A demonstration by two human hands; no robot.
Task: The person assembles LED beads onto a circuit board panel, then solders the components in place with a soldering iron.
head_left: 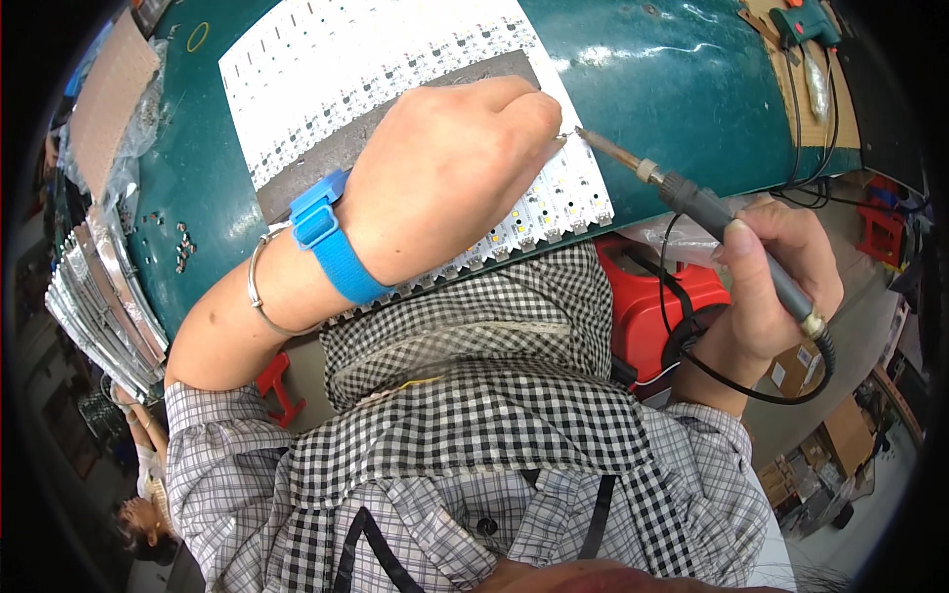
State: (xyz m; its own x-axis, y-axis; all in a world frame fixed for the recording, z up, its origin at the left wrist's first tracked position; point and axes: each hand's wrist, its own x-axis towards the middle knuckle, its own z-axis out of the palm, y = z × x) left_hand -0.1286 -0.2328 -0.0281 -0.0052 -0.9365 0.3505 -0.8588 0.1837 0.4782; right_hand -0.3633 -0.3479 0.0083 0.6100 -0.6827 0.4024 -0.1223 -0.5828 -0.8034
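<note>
A soldering iron (700, 205) with a grey handle and black cable is gripped in my right hand (781, 272). Its metal tip points left, close to the right part of a white panel of circuit boards (297, 64). Over that panel, my left hand (455, 163) is closed in a pinch near the iron's tip. Something small and thin shows at its fingertips, but I cannot tell what it is. A dark grey strip (311, 168) lies across the panel, partly under this hand. Around the left wrist are a blue strap (341, 247) and a thin metal bangle.
The panel lies on a green tabletop (682, 99). Small loose parts (183, 247) and a stack of pale strips (94, 306) sit at the left. At the far right is a green tool (806, 22) on cardboard. A red stool (638, 311) stands below the table edge. Another person (148, 514) appears lower left.
</note>
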